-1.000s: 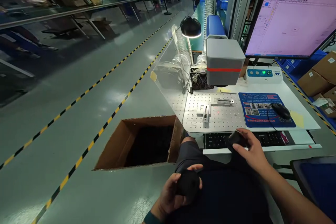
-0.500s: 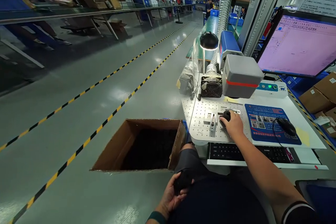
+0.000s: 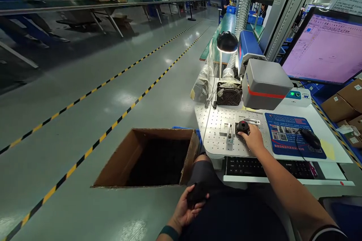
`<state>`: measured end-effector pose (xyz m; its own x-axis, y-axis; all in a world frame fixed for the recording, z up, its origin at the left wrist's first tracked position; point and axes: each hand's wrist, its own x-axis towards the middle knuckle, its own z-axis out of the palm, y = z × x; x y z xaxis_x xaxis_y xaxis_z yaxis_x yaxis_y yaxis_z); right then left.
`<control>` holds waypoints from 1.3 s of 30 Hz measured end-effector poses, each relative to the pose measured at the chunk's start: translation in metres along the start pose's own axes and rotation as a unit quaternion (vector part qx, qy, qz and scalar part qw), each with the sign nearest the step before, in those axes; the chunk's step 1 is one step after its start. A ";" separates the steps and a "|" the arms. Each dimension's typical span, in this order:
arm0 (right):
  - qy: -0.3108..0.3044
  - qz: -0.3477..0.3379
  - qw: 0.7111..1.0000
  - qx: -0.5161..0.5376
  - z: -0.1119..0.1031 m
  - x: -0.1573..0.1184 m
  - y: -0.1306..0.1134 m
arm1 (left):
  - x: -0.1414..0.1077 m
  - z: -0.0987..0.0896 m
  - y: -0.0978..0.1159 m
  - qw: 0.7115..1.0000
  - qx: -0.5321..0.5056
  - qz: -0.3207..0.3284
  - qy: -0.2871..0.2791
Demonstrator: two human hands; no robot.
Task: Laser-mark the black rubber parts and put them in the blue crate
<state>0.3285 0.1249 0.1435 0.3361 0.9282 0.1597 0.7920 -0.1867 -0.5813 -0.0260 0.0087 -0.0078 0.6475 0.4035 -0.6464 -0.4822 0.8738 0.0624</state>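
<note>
Head view, right hand (image 3: pixel 252 138): thumb and fingers close together around the round black part, the thumb at its near edge; the far fingertips are hidden.
Round black part (image 3: pixel 243 127): in the right hand's grip, down on the perforated plate (image 3: pixel 212 135), with one metal bracket (image 3: pixel 229 141) just left of the hand and another bracket (image 3: pixel 251 121) just beyond it.
Left hand (image 3: pixel 186 208): fingers curled on a second black part (image 3: pixel 197 194), held low by the lap, well apart from the plate.
Done: one piece appears to be in place between the brackets, though not yet let go.
Left: the piece in the left hand is off the plate; whether either piece is finished cannot be told.
Cardboard box (image 3: pixel 111 163): beyond the left hand and to its left, with a dark mass inside; single items cannot be made out.
Mouse pad (image 3: pixel 288 128): right of the right hand; a V-like logo, a pale heading, small photos and a red line of characters, too small to read surely.
Monitor (image 3: pixel 325 52): beyond the right hand, to the right; a pinkish window with toolbars and two tiny marks, unreadable.
Control box (image 3: pixel 301 97): beyond the mouse pad; a lit green light and a small blue logo, not legible.
Paper sheet (image 3: pixel 350 0): farthest from the right hand, top right; rows of print, unreadable.
Keyboard (image 3: pixel 243 166): nearer the body than the right hand; no brand readable.
</note>
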 end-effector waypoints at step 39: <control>-0.008 0.020 0.999 -0.029 0.011 -0.005 0.015 | 0.003 0.009 -0.005 1.000 0.009 -0.012 -0.010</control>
<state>0.3331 0.1206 0.1254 0.3601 0.9246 0.1246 0.8070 -0.2416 -0.5389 -0.0165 0.0074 -0.0030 0.6709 0.3880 -0.6320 -0.4556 0.8881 0.0616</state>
